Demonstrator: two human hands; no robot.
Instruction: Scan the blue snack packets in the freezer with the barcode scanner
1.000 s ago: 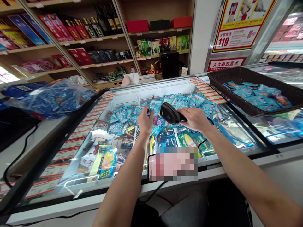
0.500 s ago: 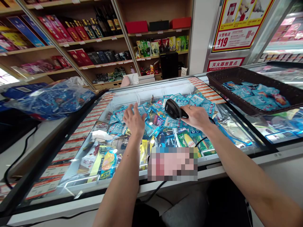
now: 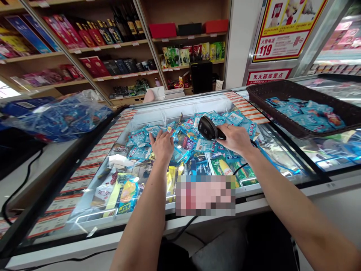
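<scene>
A black barcode scanner [image 3: 207,128] is gripped by its handle in my right hand [image 3: 237,140], over the glass-topped freezer. Its cable trails back under my forearm. My left hand [image 3: 163,146] is open, palm down with fingers stretched forward, above or on several blue packets [image 3: 138,137] spread over the glass. Whether its fingertips touch a packet I cannot tell. More blue packets [image 3: 235,118] lie around and behind the scanner. Through the glass, colourful ice cream packages [image 3: 128,194] show below my left forearm.
A dark woven basket [image 3: 303,130] with blue packets stands on the right. At left lies a clear plastic bag [image 3: 66,116] full of blue packets. Shelves [image 3: 118,47] of bottles and boxes rise behind the freezer [image 3: 93,226]. A blurred patch hides something at the front edge.
My left hand has lowered slightly, its fingers now flatter and closer together over the packets. Some packets by its fingers have shifted. The scanner has tilted a little and moved slightly right.
</scene>
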